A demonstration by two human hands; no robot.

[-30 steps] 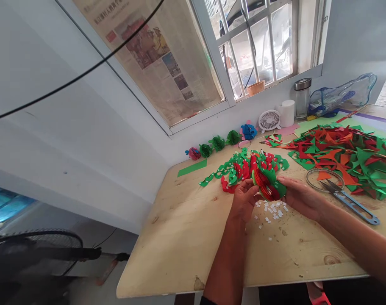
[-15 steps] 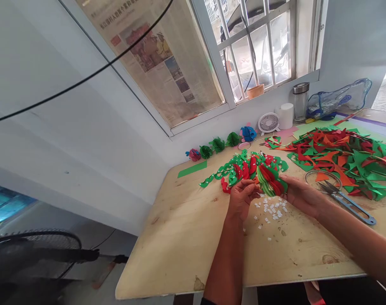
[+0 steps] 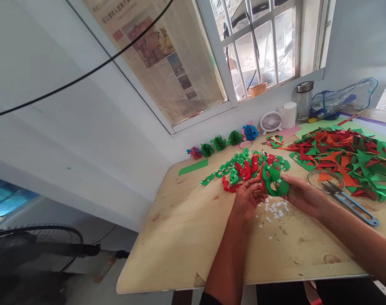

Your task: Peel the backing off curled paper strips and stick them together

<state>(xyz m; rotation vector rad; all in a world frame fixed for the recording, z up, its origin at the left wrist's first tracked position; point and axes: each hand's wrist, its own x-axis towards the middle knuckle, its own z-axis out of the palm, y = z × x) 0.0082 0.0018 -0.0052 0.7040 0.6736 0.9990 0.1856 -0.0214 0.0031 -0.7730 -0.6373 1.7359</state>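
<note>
Between my two hands is a layered green and red cut-paper ornament (image 3: 274, 181), its green face turned towards me with a small white square on it. My left hand (image 3: 250, 197) pinches its left edge with thumb and fingers. On the opposite edge, my right hand (image 3: 302, 195) grips it, the fingertips partly hidden behind the paper. Just behind lies a pile of red and green cut-paper strips (image 3: 243, 167) dotted with white squares. Small white paper squares (image 3: 277, 209) are scattered on the table (image 3: 180, 237) below the ornament.
Blue-handled thread snips (image 3: 354, 205) and a metal ring (image 3: 326, 180) lie right, by a heap of paper scraps (image 3: 345, 156). Along the wall stand finished paper balls (image 3: 218, 144), a small fan (image 3: 270, 122), a white cylinder (image 3: 288, 115) and a glass bottle (image 3: 304, 101).
The ornament has turned in my hands: its fanned light-green and red edges faced me before, and now a flat green face shows. Both hands stay in nearly the same place.
</note>
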